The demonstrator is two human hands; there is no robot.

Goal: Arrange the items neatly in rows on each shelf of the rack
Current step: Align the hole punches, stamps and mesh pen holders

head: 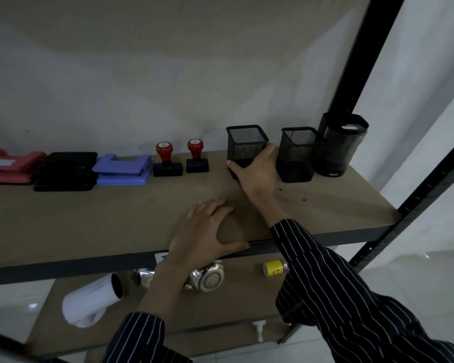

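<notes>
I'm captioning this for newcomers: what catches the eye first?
The right hand grips a mesh cup at the back of the upper shelf, beside a second cup. The left hand rests on the shelf's front edge. Two red-topped stamps stand left of the cups, in the same back row.

Long sleeves of dark, near-black cloth with thin white pinstripes are worn on both arms. The left sleeve (139, 336) is seen at the lower middle of the frame and is ended by a plain cuff, past which the forearm and the left hand (205, 231) are left bare. The right sleeve (351, 297), at the lower right, is seen bunched into loose folds, with the right hand (257, 171) bare beyond its cuff.
</notes>
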